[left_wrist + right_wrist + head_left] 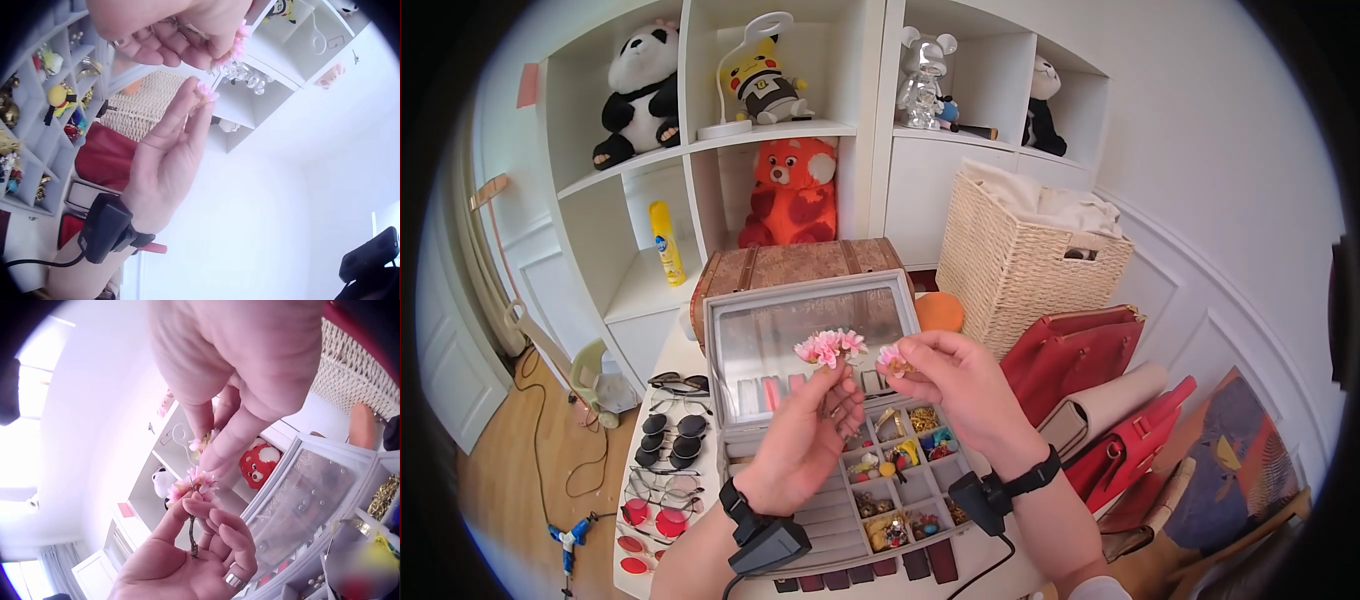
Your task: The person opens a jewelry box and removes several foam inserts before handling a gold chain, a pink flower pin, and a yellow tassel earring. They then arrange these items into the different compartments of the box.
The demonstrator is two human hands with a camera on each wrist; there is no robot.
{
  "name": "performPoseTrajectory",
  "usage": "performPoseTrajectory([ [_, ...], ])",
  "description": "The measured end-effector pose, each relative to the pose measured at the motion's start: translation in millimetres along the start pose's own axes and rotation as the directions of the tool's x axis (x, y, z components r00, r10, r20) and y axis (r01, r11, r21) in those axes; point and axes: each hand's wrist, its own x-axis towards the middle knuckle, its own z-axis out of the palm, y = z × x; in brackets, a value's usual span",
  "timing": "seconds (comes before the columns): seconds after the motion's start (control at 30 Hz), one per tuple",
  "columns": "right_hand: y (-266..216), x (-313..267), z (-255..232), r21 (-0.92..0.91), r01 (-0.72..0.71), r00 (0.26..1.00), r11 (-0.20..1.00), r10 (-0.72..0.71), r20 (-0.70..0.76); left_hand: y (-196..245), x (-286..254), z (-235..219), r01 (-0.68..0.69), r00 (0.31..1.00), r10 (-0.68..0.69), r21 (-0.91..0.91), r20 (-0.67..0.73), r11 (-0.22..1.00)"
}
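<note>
My left hand (808, 428) holds a cluster of pink artificial flowers (830, 347) between thumb and fingers, palm turned up. A thin brown stem (192, 534) hangs from the cluster across that palm in the right wrist view. To its right, my right hand (965, 388) pinches a smaller pink flower (894, 360) between thumb and fingertips. Both hands are raised over a grey jewellery box (714, 350) whose glass lid stands up. Hair ties, gold chains and colourful trinkets (890, 530) fill several of its compartments.
Sunglasses (685, 440) line the table's left side. Red handbags (1070, 355) and a wicker basket (1020, 270) stand at the right. A brown patterned chest (800, 265) is behind the box, before white shelves (700, 145) with plush toys.
</note>
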Motion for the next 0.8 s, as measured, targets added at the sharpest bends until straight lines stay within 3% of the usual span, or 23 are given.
performPoseTrajectory([
  [0.17, 4.0, 1.4, 3.3, 0.194, -0.002, 0.999, 0.981, 0.011, -0.049, 0.5, -2.8, 1.1, -0.011, 1.0, 0.011, 0.015, 0.008, 1.0],
  [0.57, 21.4, 3.4, 8.8, 0.15, 0.007, 0.998, 0.989, 0.003, -0.065, -7.7, -9.6, 7.0, -0.081, 0.996, 0.075, 0.127, 0.05, 0.989],
  [0.8, 21.1, 1.9, 9.5, 0.17, 0.014, 0.998, 0.985, -0.003, -0.061, -9.6, -9.3, 4.5, -0.125, 0.992, 0.127, 0.238, 0.006, 0.963],
])
